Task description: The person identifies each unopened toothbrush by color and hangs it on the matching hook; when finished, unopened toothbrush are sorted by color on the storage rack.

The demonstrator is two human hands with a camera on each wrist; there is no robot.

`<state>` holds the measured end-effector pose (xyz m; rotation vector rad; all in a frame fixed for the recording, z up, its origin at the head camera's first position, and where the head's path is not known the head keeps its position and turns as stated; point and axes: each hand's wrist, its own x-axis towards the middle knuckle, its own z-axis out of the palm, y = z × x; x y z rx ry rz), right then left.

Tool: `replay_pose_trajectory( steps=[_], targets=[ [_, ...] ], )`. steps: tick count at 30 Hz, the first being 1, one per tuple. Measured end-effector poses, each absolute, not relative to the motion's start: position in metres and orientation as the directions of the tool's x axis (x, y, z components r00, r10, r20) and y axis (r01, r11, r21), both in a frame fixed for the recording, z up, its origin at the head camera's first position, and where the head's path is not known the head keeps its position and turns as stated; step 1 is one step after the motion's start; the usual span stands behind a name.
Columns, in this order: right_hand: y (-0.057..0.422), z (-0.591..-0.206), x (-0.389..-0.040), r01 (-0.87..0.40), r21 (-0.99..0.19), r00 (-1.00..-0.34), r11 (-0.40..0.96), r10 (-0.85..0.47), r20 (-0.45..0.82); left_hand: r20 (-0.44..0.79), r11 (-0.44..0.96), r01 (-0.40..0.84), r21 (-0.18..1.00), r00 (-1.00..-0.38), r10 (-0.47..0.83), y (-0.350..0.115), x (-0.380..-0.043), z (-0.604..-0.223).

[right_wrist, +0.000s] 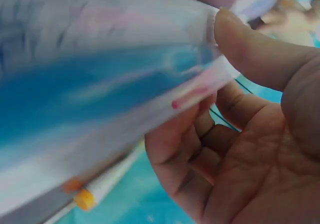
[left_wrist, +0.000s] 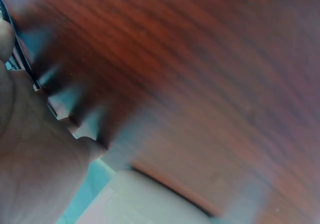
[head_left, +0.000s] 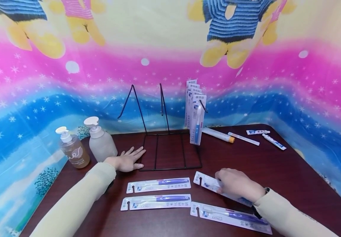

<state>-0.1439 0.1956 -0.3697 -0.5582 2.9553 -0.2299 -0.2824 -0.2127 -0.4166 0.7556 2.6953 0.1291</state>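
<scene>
A packaged toothbrush [head_left: 205,183] with a blue handle, clearest in the right wrist view, is pinched between the thumb and fingers of my right hand [head_left: 238,183]. It slants above the table on the right. Palm down, with fingers spread, my left hand [head_left: 126,161] rests on the table beside the left edge of a black wire rack [head_left: 170,169]. Several toothbrush packs [head_left: 196,125] hang from the rack's right hook; its other two hooks are bare. Purple-handled packs lie in front: an upper left pack [head_left: 158,185], a lower left pack [head_left: 156,201] and a right pack [head_left: 231,218].
An amber pump bottle [head_left: 74,153] and a pale pump bottle [head_left: 101,143] stand left of my left hand. Behind right lie an orange-capped tube [head_left: 217,134], a narrow pack [head_left: 243,139] and two small tubes [head_left: 274,141]. A printed cloth [head_left: 158,72] hangs behind the table.
</scene>
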Motion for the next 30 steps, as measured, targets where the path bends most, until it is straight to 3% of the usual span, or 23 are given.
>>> replay_pose_trajectory(
  steps=[3, 11, 17, 30],
  targets=[
    [0.199, -0.351, -0.144, -0.36, -0.233, -0.929, 0.903, -0.371, -0.002, -0.294, 0.855, 0.489, 0.176, -0.802, 0.519, -0.214, -0.282, -0.417],
    [0.2, -0.301, -0.152, -0.34, -0.561, -0.939, 0.755, -0.241, 0.244, -0.307, 0.86, 0.484, 0.163, -0.803, 0.51, -0.216, -0.283, -0.418],
    [0.189, -0.283, -0.164, -0.365, -0.624, -0.925, 0.691, -0.196, 0.324, -0.313, 0.861, 0.48, 0.167, -0.802, 0.508, -0.217, -0.284, -0.419],
    [0.175, -0.28, -0.187, -0.354, -0.668, -0.93, 0.655, -0.169, 0.327, -0.311, 0.863, 0.474, 0.175, -0.805, 0.506, -0.215, -0.286, -0.42]
  ],
)
